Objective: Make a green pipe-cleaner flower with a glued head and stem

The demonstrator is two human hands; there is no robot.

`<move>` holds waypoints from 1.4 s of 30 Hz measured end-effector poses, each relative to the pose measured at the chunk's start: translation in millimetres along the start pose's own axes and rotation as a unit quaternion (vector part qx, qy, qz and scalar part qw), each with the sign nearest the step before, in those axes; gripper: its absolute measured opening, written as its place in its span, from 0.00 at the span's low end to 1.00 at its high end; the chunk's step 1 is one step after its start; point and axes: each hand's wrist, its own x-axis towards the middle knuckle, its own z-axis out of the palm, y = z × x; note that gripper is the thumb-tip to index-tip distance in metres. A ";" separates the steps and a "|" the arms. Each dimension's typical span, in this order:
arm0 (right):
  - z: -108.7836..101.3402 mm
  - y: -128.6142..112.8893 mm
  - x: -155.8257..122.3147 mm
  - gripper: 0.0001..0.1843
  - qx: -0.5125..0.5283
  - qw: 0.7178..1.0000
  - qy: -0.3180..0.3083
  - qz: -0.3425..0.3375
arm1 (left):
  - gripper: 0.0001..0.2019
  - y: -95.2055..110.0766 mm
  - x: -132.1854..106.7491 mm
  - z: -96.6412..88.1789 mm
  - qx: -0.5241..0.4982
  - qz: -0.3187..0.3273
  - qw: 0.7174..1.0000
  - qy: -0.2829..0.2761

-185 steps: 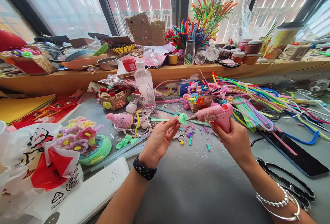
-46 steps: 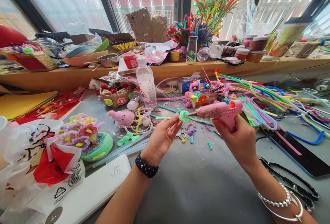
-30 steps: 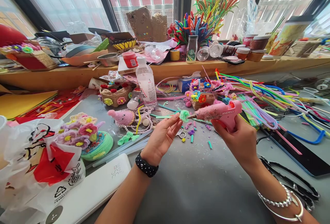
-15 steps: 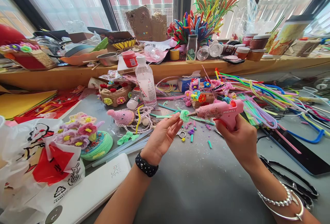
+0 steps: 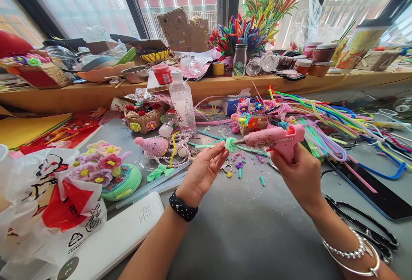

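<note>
Between thumb and fingertips, my left hand pinches a small green pipe-cleaner flower. My right hand is wrapped round the handle of a pink glue gun. Its metal nozzle points left and meets the green flower; whether glue is coming out is too small to tell. Below the flower, short pipe-cleaner scraps in green, pink and purple lie on the grey table. More green fuzzy pieces rest left of my left hand, beside clear glue sticks.
A white power bank and a plastic bag lie at the left. Behind my left hand stand a water bottle and a flowered basket. Loose pipe cleaners, a dark phone and glasses occupy the right.
Almost nothing differs. Both hands keep their places, with the glue gun's nozzle still against the green flower, which appears turned slightly.
</note>
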 end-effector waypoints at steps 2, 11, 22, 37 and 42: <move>-0.3 0.2 -0.2 0.13 0.000 1.000 0.001 -0.002 | 0.03 -0.1 -0.3 -0.2 -0.002 0.000 1.000 -0.001; 0.0 0.6 0.7 0.13 -0.003 1.000 0.003 -0.001 | 0.04 0.0 0.3 -1.5 -0.006 -0.004 1.000 -0.011; -0.7 -0.1 0.2 0.12 -0.006 1.000 -0.003 0.002 | 0.04 0.9 1.1 0.1 -0.014 -0.013 1.000 -0.022; -0.6 -0.3 0.1 0.12 -0.007 1.000 -0.003 0.006 | 0.05 0.7 0.2 -1.0 -0.022 -0.024 0.999 -0.042; -0.7 -0.8 0.2 0.11 -0.007 1.000 -0.002 0.002 | 0.05 1.5 -0.1 0.0 -0.027 -0.026 0.999 -0.038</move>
